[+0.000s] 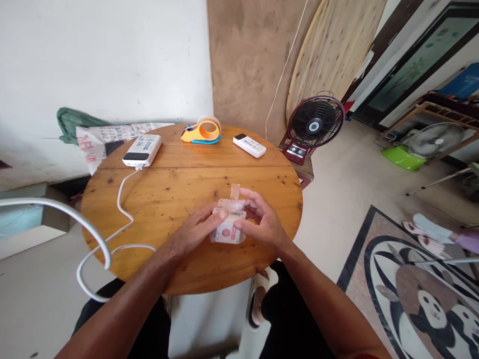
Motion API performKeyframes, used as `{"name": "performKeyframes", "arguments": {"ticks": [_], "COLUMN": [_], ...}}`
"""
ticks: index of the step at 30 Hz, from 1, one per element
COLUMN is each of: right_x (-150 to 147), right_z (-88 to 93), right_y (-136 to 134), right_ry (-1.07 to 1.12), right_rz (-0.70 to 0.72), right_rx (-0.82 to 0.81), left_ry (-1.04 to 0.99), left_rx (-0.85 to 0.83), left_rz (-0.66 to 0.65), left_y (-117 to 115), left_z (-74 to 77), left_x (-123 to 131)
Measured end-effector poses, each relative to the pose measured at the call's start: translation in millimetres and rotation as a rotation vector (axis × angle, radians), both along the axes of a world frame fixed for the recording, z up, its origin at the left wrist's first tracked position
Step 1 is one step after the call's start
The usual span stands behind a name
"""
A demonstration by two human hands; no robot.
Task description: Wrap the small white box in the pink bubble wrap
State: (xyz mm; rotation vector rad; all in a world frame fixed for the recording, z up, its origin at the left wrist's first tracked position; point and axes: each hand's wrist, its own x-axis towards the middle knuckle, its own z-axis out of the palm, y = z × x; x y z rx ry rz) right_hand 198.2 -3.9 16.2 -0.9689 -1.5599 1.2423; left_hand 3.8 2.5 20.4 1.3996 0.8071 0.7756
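A small clear plastic packet [228, 224] with a pink and white label lies at the near middle of the round wooden table [179, 199]. A strip of tape sticks up from its top edge. My left hand [196, 230] grips the packet's left side with thumb on top. My right hand [262, 222] pinches its right side, fingers curled over the top. Both hands hold it just above the tabletop.
An orange tape dispenser [202, 130] and a white remote [249, 145] sit at the far edge. A white power bank [142, 149] with a white cable [123, 209] lies at the left. A floor fan [315, 122] stands beyond the table on the right.
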Motion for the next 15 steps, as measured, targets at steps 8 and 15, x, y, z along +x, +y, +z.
{"name": "performKeyframes", "arguments": {"ticks": [8,15], "right_x": [-4,-12], "right_z": [-9.5,-17.4], "right_y": [4,2], "right_ry": [0.085,-0.006], "right_rz": [-0.037,-0.119], "right_rx": [-0.078,0.100], "left_ry": [-0.060,-0.111], "left_rx": [-0.058,-0.146], "left_rz": [0.000,0.097], "left_y": [1,-2], "left_z": [-5.1,-4.5], "left_x": [2,3]}}
